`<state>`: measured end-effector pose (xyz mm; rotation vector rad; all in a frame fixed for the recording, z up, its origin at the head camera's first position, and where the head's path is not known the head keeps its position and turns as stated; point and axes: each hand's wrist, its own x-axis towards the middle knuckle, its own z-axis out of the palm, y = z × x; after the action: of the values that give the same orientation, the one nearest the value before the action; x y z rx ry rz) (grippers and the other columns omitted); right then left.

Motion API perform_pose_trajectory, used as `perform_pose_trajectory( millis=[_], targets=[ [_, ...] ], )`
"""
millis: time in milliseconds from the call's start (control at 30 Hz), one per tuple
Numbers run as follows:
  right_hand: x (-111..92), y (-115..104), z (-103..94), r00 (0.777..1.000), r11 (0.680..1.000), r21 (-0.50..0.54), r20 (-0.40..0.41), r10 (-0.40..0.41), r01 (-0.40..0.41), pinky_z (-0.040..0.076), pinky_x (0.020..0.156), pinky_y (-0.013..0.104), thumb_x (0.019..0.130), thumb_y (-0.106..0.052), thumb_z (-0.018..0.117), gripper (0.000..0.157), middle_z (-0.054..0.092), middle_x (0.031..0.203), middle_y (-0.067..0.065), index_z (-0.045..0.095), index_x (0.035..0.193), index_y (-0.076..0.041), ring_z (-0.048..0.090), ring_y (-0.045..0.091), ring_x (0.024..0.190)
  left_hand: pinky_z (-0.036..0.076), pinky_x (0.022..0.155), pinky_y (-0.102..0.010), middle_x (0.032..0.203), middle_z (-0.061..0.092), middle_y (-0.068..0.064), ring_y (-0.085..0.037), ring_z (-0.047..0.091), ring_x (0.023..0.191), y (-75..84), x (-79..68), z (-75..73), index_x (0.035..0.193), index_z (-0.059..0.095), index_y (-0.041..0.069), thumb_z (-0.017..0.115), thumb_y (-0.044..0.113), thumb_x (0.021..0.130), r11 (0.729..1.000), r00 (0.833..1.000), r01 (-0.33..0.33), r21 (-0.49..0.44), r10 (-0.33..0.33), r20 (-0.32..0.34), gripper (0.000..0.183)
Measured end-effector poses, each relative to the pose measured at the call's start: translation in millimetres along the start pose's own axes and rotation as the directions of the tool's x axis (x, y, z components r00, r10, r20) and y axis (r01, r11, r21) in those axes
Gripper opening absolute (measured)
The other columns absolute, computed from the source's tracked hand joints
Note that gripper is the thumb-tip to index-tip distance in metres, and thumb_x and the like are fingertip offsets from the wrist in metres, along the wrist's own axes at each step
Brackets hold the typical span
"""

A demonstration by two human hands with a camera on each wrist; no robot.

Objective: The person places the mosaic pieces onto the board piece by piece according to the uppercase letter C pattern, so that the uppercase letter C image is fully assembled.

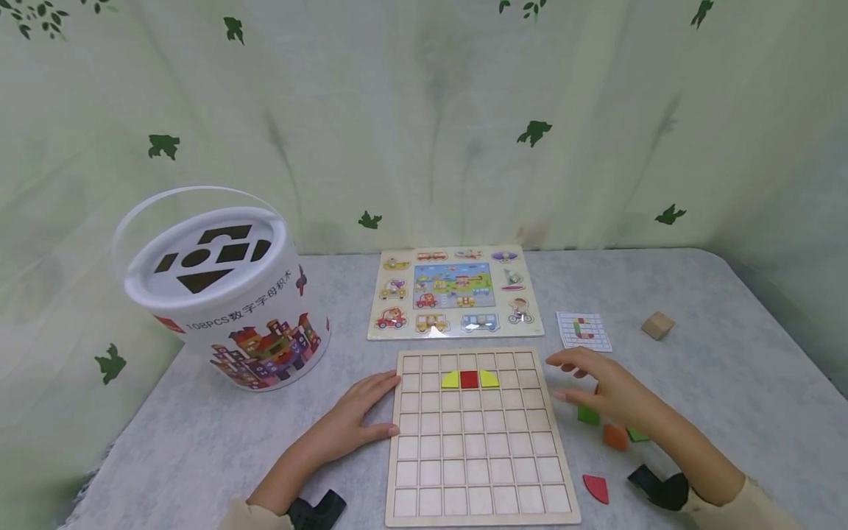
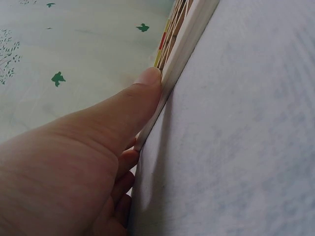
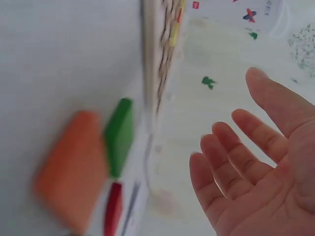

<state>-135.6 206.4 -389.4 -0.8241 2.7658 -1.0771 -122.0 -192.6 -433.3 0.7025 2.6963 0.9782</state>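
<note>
A wooden grid board [image 1: 473, 442] lies flat in front of me. In its second row from the top sit a red square tile [image 1: 469, 380] and two yellow quarter-round tiles, one on each side of it. My left hand [image 1: 344, 419] touches the board's left edge with thumb and fingertips, fingers extended. To the right of the board hovers my right hand [image 1: 606, 383], its fingers relaxed and holding nothing. Under and beside it lie a green tile [image 1: 587, 415], an orange tile [image 1: 615, 437] and a red quarter-round tile [image 1: 596, 489]; the forearm partly hides another green one.
A white bucket [image 1: 228, 309] with a shape-slotted lid stands at the left. Behind the board lies a picture puzzle [image 1: 456, 293] of vehicles. A small pattern card [image 1: 584, 331] and a wooden cube [image 1: 657, 325] are at the back right.
</note>
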Motion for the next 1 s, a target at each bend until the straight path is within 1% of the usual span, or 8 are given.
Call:
perform_pose_trajectory(
  millis=[133, 233, 333, 567, 667, 767, 867, 1000],
  targets=[
    [-19, 8, 0.2, 0.996, 0.996, -0.011, 0.014, 0.086, -0.086, 0.049, 0.075, 0.032, 0.077, -0.023, 0.072, 0.046, 0.055, 0.112, 0.004, 0.055, 0.117, -0.007, 0.054, 0.022, 0.094, 0.021, 0.101, -0.053, 0.144, 0.028, -0.005, -0.028, 0.021, 0.131, 0.3, -0.4, -0.2, 0.14, 0.033, 0.014, 0.063, 0.048, 0.078, 1.0, 1.0, 0.002, -0.002, -0.002, 0.002, 0.077],
    [-29, 15, 2.1, 0.987, 0.987, -0.021, 0.033, 0.16, -0.16, 0.048, 0.077, 0.03, 0.075, -0.028, 0.072, 0.048, 0.055, 0.111, 0.001, 0.056, 0.116, -0.009, 0.053, 0.017, 0.092, 0.021, 0.101, -0.053, 0.144, 0.028, -0.005, -0.029, 0.021, 0.131, 0.6, -0.7, -0.2, 0.141, 0.032, 0.015, 0.062, 0.048, 0.078, 1.0, 1.0, 0.006, -0.005, -0.006, 0.003, 0.077],
    [-36, 20, 4.2, 0.981, 0.981, -0.041, 0.043, 0.189, -0.188, 0.047, 0.078, 0.029, 0.074, -0.032, 0.073, 0.049, 0.055, 0.109, -0.001, 0.056, 0.115, -0.009, 0.051, 0.014, 0.09, 0.021, 0.101, -0.054, 0.144, 0.028, -0.004, -0.029, 0.02, 0.131, 0.8, -0.9, -0.1, 0.141, 0.032, 0.015, 0.062, 0.048, 0.078, 1.0, 1.0, 0.012, -0.007, -0.012, 0.001, 0.077],
    [-42, 26, 7.8, 0.985, 0.977, -0.129, 0.008, 0.174, -0.172, 0.048, 0.074, 0.025, 0.073, -0.019, 0.075, 0.034, 0.052, 0.098, -0.005, 0.062, 0.104, -0.01, 0.05, 0.008, 0.085, 0.021, 0.101, -0.052, 0.144, 0.028, -0.004, -0.028, 0.021, 0.131, 0.9, -0.5, 0.2, 0.141, 0.032, 0.015, 0.062, 0.049, 0.078, 1.0, 1.0, 0.016, -0.006, -0.016, 0.006, 0.077],
    [-41, 24, 8.8, 0.981, 0.972, -0.139, 0.012, 0.194, -0.19, 0.048, 0.072, 0.025, 0.074, -0.015, 0.074, 0.029, 0.052, 0.095, -0.005, 0.063, 0.1, -0.01, 0.05, 0.009, 0.083, 0.02, 0.101, -0.053, 0.144, 0.028, -0.004, -0.028, 0.02, 0.131, 1.3, -0.5, -0.2, 0.141, 0.032, 0.015, 0.062, 0.049, 0.078, 1.0, 1.0, 0.021, -0.009, -0.021, 0.009, 0.077],
    [-40, 21, 9.5, 0.978, 0.971, -0.122, 0.013, 0.21, -0.207, 0.048, 0.074, 0.026, 0.075, -0.015, 0.073, 0.029, 0.054, 0.095, -0.005, 0.063, 0.102, -0.011, 0.051, 0.01, 0.085, 0.02, 0.101, -0.054, 0.144, 0.028, -0.004, -0.028, 0.02, 0.131, 2.0, -0.6, -0.5, 0.141, 0.032, 0.015, 0.062, 0.048, 0.078, 1.0, 1.0, 0.023, -0.014, -0.023, 0.011, 0.077],
    [-38, 16, 8.8, 0.981, 0.977, -0.092, 0.011, 0.195, -0.194, 0.049, 0.075, 0.026, 0.077, -0.017, 0.072, 0.031, 0.056, 0.099, -0.007, 0.061, 0.105, -0.013, 0.052, 0.009, 0.086, 0.02, 0.101, -0.054, 0.144, 0.028, -0.005, -0.029, 0.02, 0.131, 2.4, -0.5, -0.5, 0.14, 0.033, 0.015, 0.062, 0.048, 0.078, 1.0, 1.0, 0.022, -0.014, -0.022, 0.01, 0.077],
    [-32, 8, 7.5, 0.994, 0.994, -0.023, -0.003, 0.107, -0.107, 0.048, 0.072, 0.025, 0.081, -0.02, 0.068, 0.03, 0.057, 0.102, -0.008, 0.06, 0.109, -0.015, 0.052, 0.008, 0.085, 0.02, 0.101, -0.054, 0.144, 0.028, -0.004, -0.028, 0.02, 0.131, 1.9, -0.3, 0.0, 0.14, 0.033, 0.015, 0.062, 0.049, 0.078, 1.0, 1.0, 0.021, -0.017, -0.02, 0.007, 0.077]
  ],
)
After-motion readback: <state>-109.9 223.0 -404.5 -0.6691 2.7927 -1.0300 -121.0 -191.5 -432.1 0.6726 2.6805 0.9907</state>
